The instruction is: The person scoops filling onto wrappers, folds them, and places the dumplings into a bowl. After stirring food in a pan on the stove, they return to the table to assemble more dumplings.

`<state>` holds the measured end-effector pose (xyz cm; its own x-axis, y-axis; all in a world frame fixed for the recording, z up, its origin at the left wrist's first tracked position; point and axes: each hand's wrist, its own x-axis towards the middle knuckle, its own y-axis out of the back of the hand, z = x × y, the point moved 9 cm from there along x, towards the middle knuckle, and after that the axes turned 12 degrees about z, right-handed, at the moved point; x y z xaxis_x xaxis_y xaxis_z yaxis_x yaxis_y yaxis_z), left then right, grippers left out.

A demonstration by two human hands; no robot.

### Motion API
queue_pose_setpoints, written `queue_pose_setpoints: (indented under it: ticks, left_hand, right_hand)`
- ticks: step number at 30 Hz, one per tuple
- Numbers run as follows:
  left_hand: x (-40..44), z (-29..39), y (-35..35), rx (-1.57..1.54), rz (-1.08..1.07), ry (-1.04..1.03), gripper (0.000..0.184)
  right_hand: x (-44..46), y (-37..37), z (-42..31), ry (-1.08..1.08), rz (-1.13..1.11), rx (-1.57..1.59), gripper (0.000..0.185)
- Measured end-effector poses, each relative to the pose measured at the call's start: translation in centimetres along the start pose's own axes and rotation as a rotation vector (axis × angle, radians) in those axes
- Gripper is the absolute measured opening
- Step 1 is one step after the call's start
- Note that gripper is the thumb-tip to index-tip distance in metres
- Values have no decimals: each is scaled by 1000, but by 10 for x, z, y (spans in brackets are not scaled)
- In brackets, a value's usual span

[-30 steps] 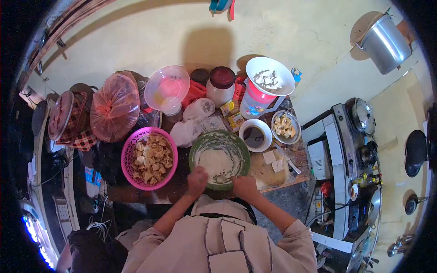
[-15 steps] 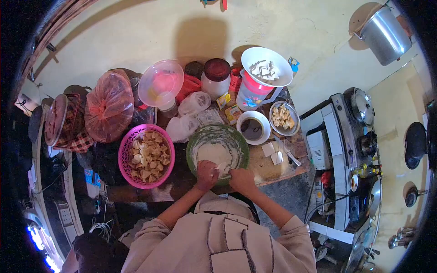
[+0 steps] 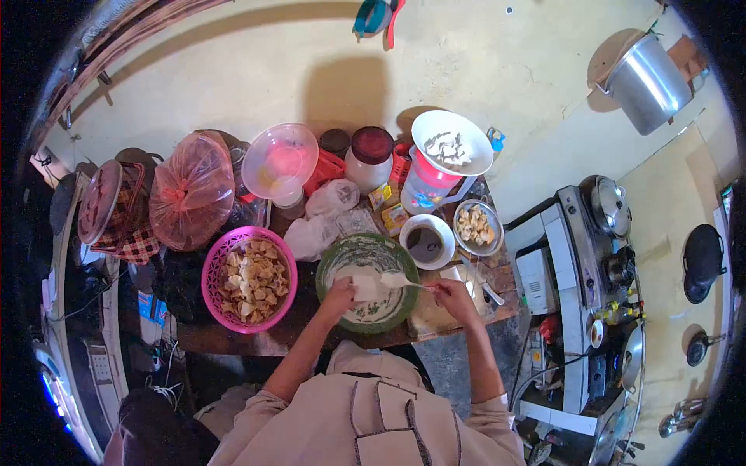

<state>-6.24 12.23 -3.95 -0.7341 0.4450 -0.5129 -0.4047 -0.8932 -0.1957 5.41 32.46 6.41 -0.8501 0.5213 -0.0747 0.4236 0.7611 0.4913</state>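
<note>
A green bowl with white paste smeared inside stands at the table's front edge. Over its middle, my left hand grips a pale square piece by its left side. My right hand is closed on the handle of a spoon, right of the bowl; the spoon's head carries white paste and is beside the square piece. A wooden board lies under my right hand, with a knife at its right.
Left of the bowl is a pink basket of folded pieces. Behind stand a bowl of dark liquid, a metal bowl of pieces, a jar, and a white dish on a jug. A stove is at the right.
My left hand has lifted, with a pale square piece now visible in it. My right hand has moved right, and the spoon with paste now shows over the bowl.
</note>
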Motion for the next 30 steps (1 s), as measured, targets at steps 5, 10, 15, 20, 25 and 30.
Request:
queue_pose_setpoints:
  ticks: [5, 10, 15, 20, 25, 30]
  left_hand:
    - [-14, 9, -45, -268, -307, 249, 29]
    - [-29, 30, -49, -291, -346, 261, 26]
    - [-28, 22, -49, -362, -344, 341, 27]
    - [-31, 21, -50, -473, -304, 359, 24]
    - [-21, 0, -56, -651, -335, 449, 20]
    - [-14, -15, -58, -759, -308, 522, 19]
  right_hand:
    - [-14, -4, -12, 42, 186, 203, 17]
    - [-20, -11, 6, 77, 243, 168, 17]
    - [-27, -20, 18, 102, 251, 248, 18]
    - [-32, -18, 21, 149, 282, 224, 17]
    - [-37, -12, 37, 136, 357, 170, 17]
    - [-45, 0, 24, 140, 427, -50, 18]
